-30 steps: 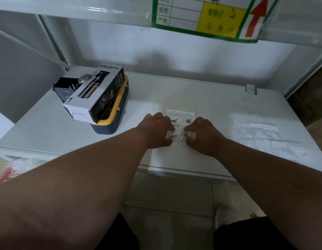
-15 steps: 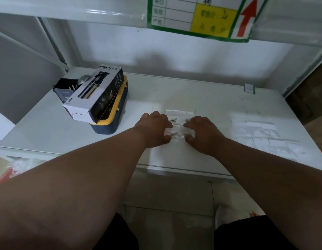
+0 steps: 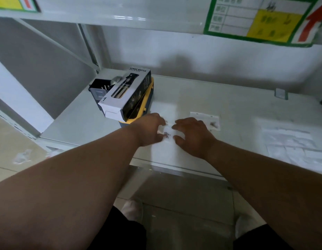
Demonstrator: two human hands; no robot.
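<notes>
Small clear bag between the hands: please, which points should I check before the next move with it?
1. The small clear bag lies on the shelf between both hands: ok.
2. The metal parts show at the bag, none scattered: ok.
3. The left hand has a hold on the bag: cannot tell, blurred.
4. The right hand has a hold on it: cannot tell.
5. The second bag lies apart from the first one: ok.
6. Free room on the left side: probably not ok, as the spray bottle box stands close to the left hand.
</notes>
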